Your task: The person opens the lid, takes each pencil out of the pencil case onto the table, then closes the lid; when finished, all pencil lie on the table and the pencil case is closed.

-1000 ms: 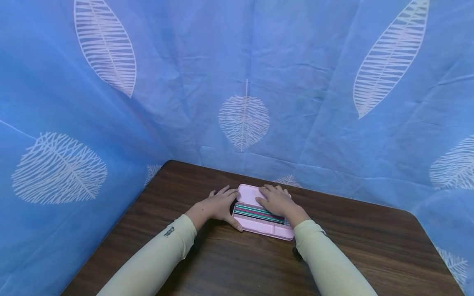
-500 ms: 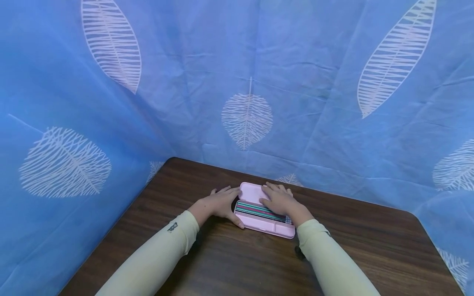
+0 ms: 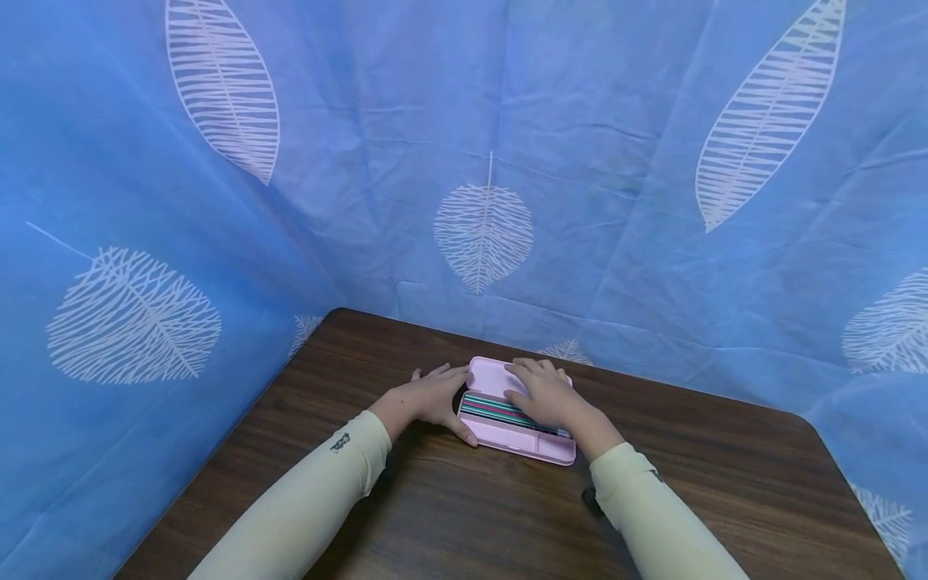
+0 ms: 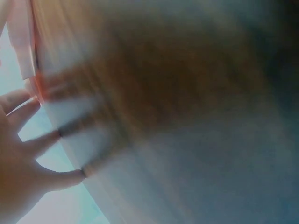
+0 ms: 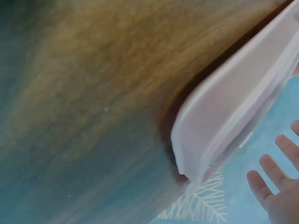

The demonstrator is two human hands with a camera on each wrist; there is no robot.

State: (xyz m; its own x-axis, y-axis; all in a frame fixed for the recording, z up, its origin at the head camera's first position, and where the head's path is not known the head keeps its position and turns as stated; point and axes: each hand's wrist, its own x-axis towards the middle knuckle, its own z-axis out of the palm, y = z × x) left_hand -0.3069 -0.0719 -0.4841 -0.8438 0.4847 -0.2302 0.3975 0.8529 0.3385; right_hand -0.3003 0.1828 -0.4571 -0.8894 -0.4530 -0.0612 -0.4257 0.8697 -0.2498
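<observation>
Your left hand (image 3: 431, 400) spreads its fingers at the left end of the pink case (image 3: 499, 437), thumb by its near corner. Your right hand (image 3: 551, 398) lies over the raised lid (image 3: 490, 374), fingers apart. Between them the case sits open, coloured sticks (image 3: 496, 409) inside, on the table (image 3: 464, 515) before a blue cloth (image 3: 362, 217).

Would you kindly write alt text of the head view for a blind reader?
A person's left hand spans the left end of an open pink case holding slim coloured sticks, while their right hand lies over its lid. The case sits on a dark wooden table before a blue leaf-patterned cloth.
</observation>
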